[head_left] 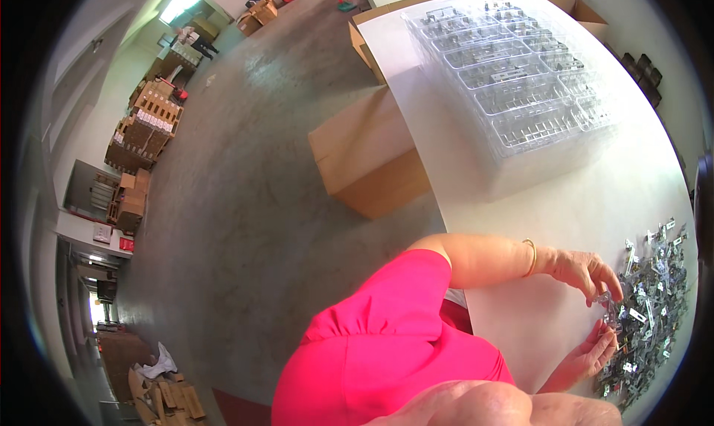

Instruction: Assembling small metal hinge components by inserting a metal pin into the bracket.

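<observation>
Both your hands pinch one small metal clip point(608, 312), lower right of frame.
Right hand point(587, 355) palm-up, fingers curled under it; left hand point(587, 270) arched over, fingertips closed on top. Clip pile point(654, 299) just beside; clear trays point(520, 76) upper right.

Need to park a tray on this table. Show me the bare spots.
Bare white table lies between the clear trays and the hands. Another strip runs along the table's near edge beside the cardboard box. Crowded: the metal parts pile, where left hand and right hand work.
</observation>
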`<state>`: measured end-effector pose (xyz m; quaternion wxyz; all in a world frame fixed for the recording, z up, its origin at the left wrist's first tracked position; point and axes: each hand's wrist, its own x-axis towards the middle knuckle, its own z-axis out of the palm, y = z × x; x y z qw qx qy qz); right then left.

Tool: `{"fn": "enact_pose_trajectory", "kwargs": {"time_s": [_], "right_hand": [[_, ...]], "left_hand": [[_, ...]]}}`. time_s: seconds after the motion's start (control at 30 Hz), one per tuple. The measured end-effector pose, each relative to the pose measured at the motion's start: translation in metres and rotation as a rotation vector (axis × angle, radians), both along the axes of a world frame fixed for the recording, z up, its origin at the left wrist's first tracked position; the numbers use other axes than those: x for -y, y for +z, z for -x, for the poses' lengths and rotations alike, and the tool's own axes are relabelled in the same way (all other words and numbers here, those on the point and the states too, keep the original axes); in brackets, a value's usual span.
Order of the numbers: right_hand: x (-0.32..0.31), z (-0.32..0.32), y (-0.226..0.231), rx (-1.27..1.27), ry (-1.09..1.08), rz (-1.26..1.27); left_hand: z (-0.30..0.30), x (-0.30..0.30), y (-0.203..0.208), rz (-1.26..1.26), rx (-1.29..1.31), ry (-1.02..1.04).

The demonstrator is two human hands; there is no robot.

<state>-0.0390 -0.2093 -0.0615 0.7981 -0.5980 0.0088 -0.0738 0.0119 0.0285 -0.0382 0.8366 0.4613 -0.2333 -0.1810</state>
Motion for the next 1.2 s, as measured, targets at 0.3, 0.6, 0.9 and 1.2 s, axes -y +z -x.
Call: {"fn": "enact_pose_trajectory", "kwargs": {"time_s": [0.3, 0.6, 0.9, 1.2], "right_hand": [[-0.021, 0.013, 0.007, -0.158, 0.127, 0.074], [-0.041, -0.005, 0.041, -0.048, 0.278, 0.207], [-0.068, -0.031, 0.06, -0.023, 0.184, 0.346], [-0.076, -0.045, 0.05, -0.026, 0.142, 0.404]], "left_hand": [[-0.004, 0.0, -0.006, 0.026, -0.033, 0.169], [-0.019, -0.02, -0.022, 0.074, -0.279, 0.138], [-0.018, -0.015, -0.011, 0.012, -0.324, 0.139], [-0.019, -0.019, -0.01, -0.11, -0.259, 0.225]]}}
